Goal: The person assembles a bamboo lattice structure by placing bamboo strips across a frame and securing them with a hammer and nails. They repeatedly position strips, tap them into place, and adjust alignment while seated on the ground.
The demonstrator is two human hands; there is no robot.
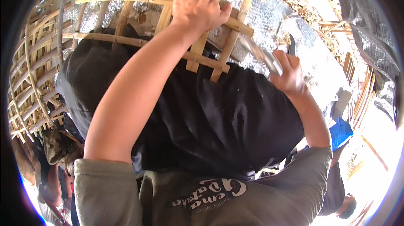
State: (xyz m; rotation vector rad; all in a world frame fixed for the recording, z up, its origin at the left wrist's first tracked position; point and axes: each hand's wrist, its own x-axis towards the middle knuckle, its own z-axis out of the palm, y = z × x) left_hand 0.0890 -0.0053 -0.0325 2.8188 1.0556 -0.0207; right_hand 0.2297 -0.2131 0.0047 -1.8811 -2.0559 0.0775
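Note:
A lattice of pale bamboo slats [230,45] with crosspieces lies across my knees, reaching up past the top edge of the view. My left hand [198,7] lies on it where slats and a crosspiece meet, fingers spread and thumb out to the right. To the right of the lattice, my right hand [288,74] is closed around a silvery metal tool [263,54]. Motion smears this tool, so its exact kind is unclear; its far end points up and left to the crosspiece's right end. A dark curved piece [291,44] shows just beyond my right knuckles.
A finished-looking woven bamboo panel [35,74] stands at the left. Silvery sheeting [311,62] covers the ground beyond my knees. Bamboo strips [365,95] and a grey block [341,103] lie at the right. Other people [336,190] are partly visible behind, on both sides.

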